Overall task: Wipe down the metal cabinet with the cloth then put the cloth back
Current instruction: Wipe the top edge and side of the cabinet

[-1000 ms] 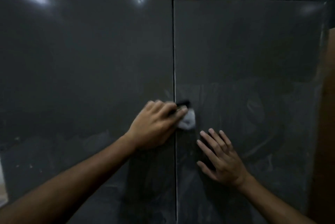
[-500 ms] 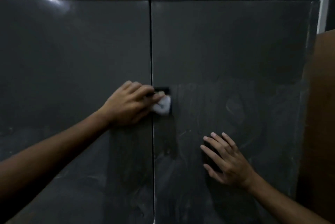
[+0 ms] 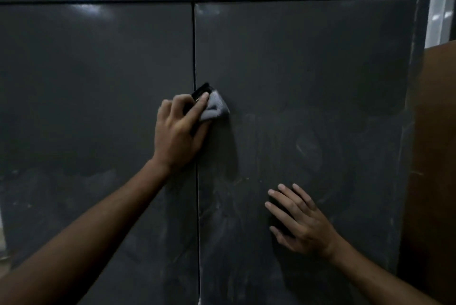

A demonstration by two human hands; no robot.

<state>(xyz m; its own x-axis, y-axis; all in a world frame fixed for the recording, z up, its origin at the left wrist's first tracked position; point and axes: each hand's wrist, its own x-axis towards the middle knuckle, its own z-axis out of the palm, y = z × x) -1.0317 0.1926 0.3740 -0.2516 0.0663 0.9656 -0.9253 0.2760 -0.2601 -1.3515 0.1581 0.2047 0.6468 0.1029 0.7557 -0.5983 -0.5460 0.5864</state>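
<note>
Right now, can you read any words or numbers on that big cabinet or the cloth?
None: no words, numbers or labels can be read.
Metal cabinet: plain dark doors with smudges only.
Cloth in the left hand: plain grey.
Black handle: no visible marking.

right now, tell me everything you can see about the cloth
The cloth is small, pale grey-white and soft-looking, bunched into a crumpled wad rather than spread flat. The left hand grips it with curled fingers and presses it against the dark metal cabinet, on the right door just beside the centre seam, right below a small black handle. Most of it is hidden under the fingers.
</note>
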